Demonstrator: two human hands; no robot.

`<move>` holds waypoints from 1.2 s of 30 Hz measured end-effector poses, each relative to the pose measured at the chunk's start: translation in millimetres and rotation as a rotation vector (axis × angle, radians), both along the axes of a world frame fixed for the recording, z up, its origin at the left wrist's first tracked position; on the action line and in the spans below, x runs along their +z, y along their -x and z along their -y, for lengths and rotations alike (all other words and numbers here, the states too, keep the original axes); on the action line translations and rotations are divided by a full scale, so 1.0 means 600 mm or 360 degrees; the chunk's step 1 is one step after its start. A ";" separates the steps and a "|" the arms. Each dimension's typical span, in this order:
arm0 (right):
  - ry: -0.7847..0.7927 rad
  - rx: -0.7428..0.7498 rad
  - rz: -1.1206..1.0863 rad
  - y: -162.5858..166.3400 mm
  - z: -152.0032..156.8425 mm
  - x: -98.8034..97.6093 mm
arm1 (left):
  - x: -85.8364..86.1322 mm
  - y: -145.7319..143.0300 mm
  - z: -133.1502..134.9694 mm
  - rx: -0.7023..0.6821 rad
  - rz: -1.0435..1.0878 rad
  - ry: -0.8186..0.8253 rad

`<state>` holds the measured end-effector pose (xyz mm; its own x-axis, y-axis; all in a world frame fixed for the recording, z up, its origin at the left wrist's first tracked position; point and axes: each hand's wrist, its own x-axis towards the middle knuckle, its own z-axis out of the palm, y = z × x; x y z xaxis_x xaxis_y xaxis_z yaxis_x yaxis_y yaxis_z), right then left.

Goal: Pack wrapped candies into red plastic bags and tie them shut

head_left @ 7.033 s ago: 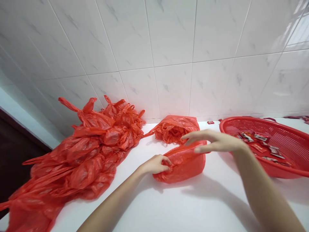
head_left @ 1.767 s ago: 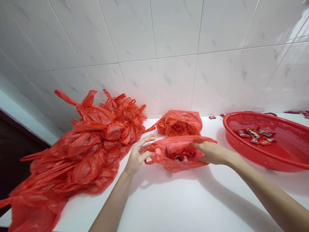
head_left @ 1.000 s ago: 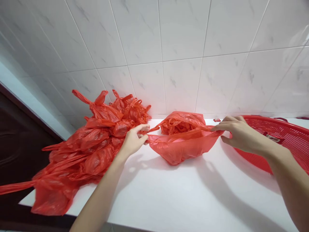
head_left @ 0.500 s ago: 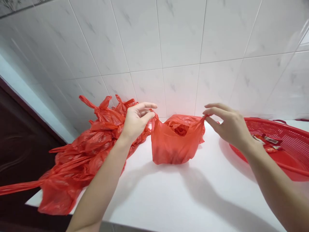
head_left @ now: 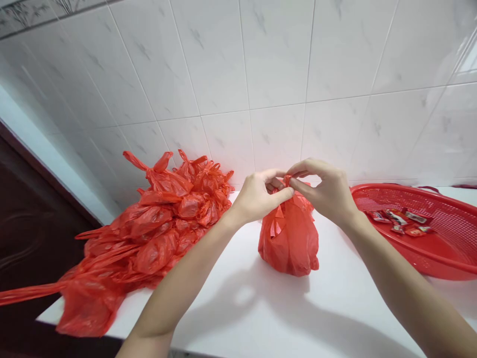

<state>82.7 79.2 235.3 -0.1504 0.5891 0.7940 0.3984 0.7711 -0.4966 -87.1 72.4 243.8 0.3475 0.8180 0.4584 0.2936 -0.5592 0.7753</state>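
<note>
A red plastic bag stands at the middle of the white table, its body rounded and its top drawn up between my hands. My left hand pinches the gathered handles from the left, thumb and fingers closed on them. From the right, my right hand grips the same twisted handle ends, its fingertips meeting those of the left. What lies inside the bag is hidden by the red plastic.
A heap of several tied red plastic bags covers the left of the white table. At the right sits a red plastic basket with several small wrapped packets. A tiled wall rises behind.
My hands, which held the two handles wide apart, have come together above the bag. The bag's mouth has drawn in and its body looks narrower and rounder.
</note>
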 end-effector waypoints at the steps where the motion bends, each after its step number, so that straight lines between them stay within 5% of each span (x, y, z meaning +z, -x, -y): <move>1: 0.0010 0.0006 -0.0002 -0.004 0.000 0.002 | 0.000 -0.004 -0.002 -0.0023 0.0013 0.0033; 6: 0.0411 0.0298 -0.0094 -0.032 0.000 -0.004 | 0.003 -0.011 -0.007 -0.0009 0.0220 0.0111; 12: 0.0742 0.0498 0.0018 -0.034 -0.003 -0.083 | 0.004 -0.008 -0.014 0.0066 0.0346 0.0072; 19: 0.1163 0.0802 -0.0800 -0.034 -0.002 -0.136 | 0.008 0.024 -0.025 0.0339 0.0279 0.0016; 26: 0.1204 0.0775 -0.1003 -0.038 -0.012 -0.146 | 0.019 0.059 -0.013 0.0010 0.0172 0.0179; 32: 0.1228 0.0639 -0.1163 -0.026 0.000 -0.149 | 0.021 0.073 -0.001 -0.0535 0.0150 0.0373; 36: 0.1257 0.0609 -0.0898 -0.014 0.019 -0.145 | 0.011 0.050 -0.006 -0.0541 0.0166 0.0420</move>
